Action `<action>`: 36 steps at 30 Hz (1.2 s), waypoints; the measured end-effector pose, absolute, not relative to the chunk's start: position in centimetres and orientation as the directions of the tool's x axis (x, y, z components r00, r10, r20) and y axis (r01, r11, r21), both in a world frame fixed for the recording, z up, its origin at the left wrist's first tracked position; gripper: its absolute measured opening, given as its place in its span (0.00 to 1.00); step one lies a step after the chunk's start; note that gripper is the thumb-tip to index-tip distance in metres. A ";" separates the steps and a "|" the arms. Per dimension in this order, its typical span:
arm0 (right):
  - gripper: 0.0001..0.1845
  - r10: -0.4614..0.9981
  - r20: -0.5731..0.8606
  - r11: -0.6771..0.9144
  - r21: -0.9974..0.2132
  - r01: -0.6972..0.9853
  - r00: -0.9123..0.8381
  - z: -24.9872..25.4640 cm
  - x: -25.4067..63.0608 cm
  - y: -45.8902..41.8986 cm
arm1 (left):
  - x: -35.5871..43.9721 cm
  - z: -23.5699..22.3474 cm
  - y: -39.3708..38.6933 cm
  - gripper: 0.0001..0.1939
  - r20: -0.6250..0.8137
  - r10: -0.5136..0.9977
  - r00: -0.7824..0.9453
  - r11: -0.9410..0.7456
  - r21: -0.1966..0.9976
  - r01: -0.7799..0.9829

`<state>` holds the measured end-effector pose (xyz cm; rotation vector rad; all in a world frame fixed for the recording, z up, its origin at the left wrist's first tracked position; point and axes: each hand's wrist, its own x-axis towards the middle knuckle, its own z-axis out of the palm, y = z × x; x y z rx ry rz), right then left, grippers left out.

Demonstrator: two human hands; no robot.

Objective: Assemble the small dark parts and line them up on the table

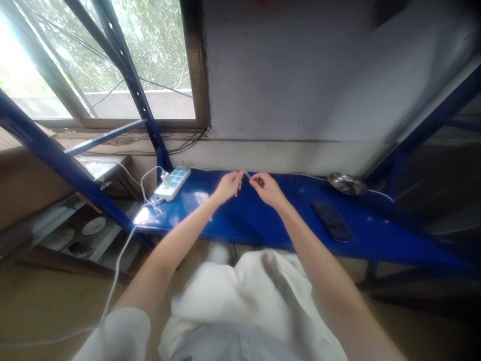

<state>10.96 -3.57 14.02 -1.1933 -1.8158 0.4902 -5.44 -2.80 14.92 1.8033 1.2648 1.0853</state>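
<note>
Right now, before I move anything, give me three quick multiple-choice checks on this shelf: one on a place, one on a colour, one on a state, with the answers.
1. Where is the shallow polished steel dish?
A) Right of the left hand and the right hand, by the wall
B) At the shelf's far left end
C) On the floor

2. What colour is the painted metal shelf top?
A) Green
B) Blue
C) Grey

3. What state is the white rectangular power strip in?
A) Nothing plugged in
B) A white plug in it
C) Hanging off the shelf

Answers:
1. A: the dish lies beyond the right hand, near the wall.
2. B: blue shows around and below the hands.
3. B: the plug stands in the strip's wall end.
</note>
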 end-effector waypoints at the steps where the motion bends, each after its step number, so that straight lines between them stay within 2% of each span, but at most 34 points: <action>1: 0.09 0.880 0.442 0.464 -0.722 0.513 -0.174 13.8 10.7 -3.6 | -5.2 14.8 -2.9 0.20 0.263 0.945 0.196 -0.322 0.858 0.399; 7: 0.14 0.904 0.318 0.416 -0.807 0.418 -0.286 13.1 10.1 -3.9 | -4.5 13.9 -3.1 0.15 0.341 0.913 0.226 -0.409 0.765 0.498; 12: 0.17 0.928 0.301 0.363 -0.867 0.343 -0.221 13.0 10.2 -4.0 | -4.6 13.0 -2.8 0.12 0.487 0.831 0.268 -0.548 0.636 0.543; 16: 0.17 0.934 0.308 0.350 -0.891 0.290 -0.182 12.3 10.4 -4.0 | -4.9 12.7 -3.0 0.11 0.484 0.817 0.312 -0.575 0.651 0.496; 20: 0.18 0.928 0.344 0.369 -0.901 0.227 -0.142 11.1 10.7 -4.2 | -4.9 12.2 -3.2 0.11 0.377 0.859 0.347 -0.502 0.753 0.426; 24: 0.19 0.924 0.369 0.381 -0.879 0.288 -0.096 9.8 11.4 -4.4 | -5.1 10.8 -2.8 0.13 0.322 0.874 0.363 -0.453 0.810 0.373; 27: 0.21 0.925 0.379 0.344 -0.855 0.388 0.014 8.4 12.6 -4.3 | -5.7 8.8 -2.4 0.14 0.267 0.926 0.266 -0.359 0.841 0.405; 32: 0.21 0.931 0.306 0.165 -0.836 0.523 0.197 5.1 15.4 -3.3 | -7.2 4.6 -2.3 0.11 0.146 0.987 0.064 -0.159 0.858 0.489; 36: 0.17 0.944 0.261 0.086 -0.782 0.618 0.200 3.2 16.4 -1.7 | -7.8 2.2 -2.6 0.10 0.106 0.994 -0.015 -0.088 0.890 0.447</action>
